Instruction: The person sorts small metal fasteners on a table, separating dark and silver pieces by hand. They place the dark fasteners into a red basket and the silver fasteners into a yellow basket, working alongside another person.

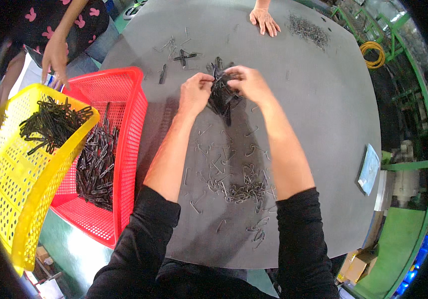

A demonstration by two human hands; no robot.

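Observation:
A heap of slim black slotted pieces [220, 102] lies on the grey table between my hands. At its left side is my left hand [196, 92], thumb and fingers pinched together. My right hand [249, 83] reaches over the heap's right side with its fingers curled in. Whatever small thing each hand grips blends into the dark heap, so I cannot make it out. Bent wire hooks [246, 192] are scattered on the table between my forearms, densest in a small cluster. Beyond my left hand, a few black pieces [184, 58] lie crossed among more wire hooks.
At left, a red perforated basket [130, 149] holds many black pieces. A person's hands [56, 60] are by a tilted yellow basket [4, 164] with more pieces. Another person's hand [264, 21] rests on the far edge beside a wire pile [308, 31]. A blue packet [369, 169] lies at right.

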